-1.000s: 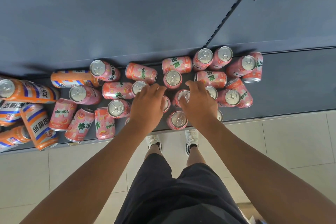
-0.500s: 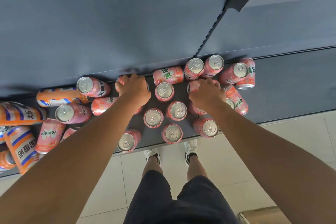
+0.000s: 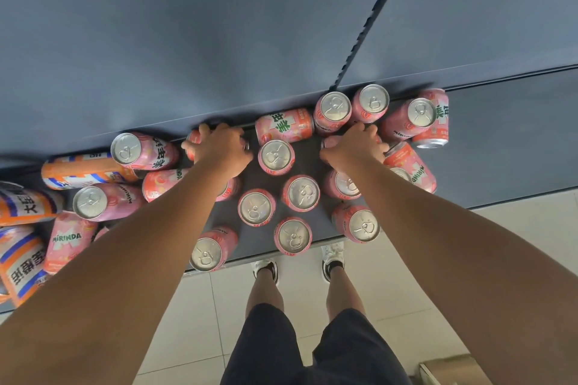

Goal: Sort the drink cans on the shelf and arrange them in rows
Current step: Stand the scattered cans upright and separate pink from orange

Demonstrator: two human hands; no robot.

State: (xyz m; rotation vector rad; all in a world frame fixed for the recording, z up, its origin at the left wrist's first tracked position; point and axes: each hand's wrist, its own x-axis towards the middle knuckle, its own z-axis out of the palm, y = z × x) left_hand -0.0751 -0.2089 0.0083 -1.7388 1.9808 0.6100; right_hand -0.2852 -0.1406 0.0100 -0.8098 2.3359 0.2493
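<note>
Many pink Mirinda cans and some orange cans lie and stand on a dark shelf [image 3: 500, 147]. My left hand [image 3: 220, 147] grips a lying pink can [image 3: 193, 139] near the shelf's back wall. My right hand [image 3: 355, 147] grips another lying pink can [image 3: 331, 141] at the back. Between my hands stands an upright pink can [image 3: 276, 156], with a lying pink can [image 3: 284, 126] behind it. Several upright pink cans [image 3: 301, 193] stand in front, near the shelf edge. Each gripped can is mostly hidden by the hand on it.
Orange cans [image 3: 84, 170] are piled at the left end of the shelf. More pink cans [image 3: 409, 122] lie at the right by a slotted upright [image 3: 359, 37]. The shelf's right part is bare. A cardboard box [image 3: 450, 369] sits on the tiled floor by my feet.
Both hands left the front cans and reached to the back of the shelf, each closing round a lying pink can. Since half a second ago they have barely moved.
</note>
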